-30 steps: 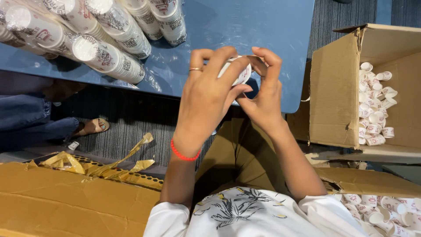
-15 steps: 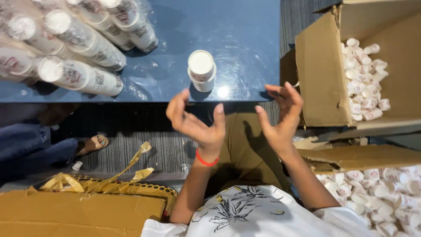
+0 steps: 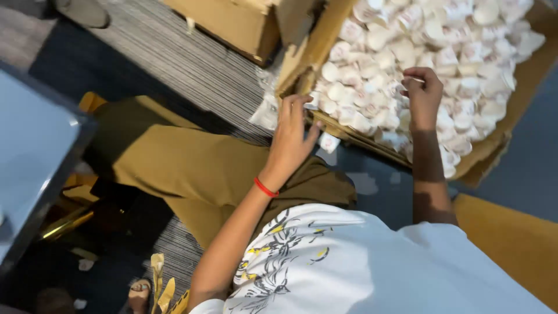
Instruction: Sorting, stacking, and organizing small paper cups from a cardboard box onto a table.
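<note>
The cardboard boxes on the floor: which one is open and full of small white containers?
The large cardboard box at the right, where the right hand reaches in. The other box, at top centre, shows only its brown outside.

Looking down at a big cardboard box (image 3: 491, 152) on the floor, packed with small white cups (image 3: 459, 55). Right hand (image 3: 423, 93) is in the pile, grip pinched on one cup. Left hand (image 3: 290, 136) rests open on the box's near edge, red band (image 3: 265, 188) at the wrist. Bench (image 3: 35, 151) corner off to the left.
</note>
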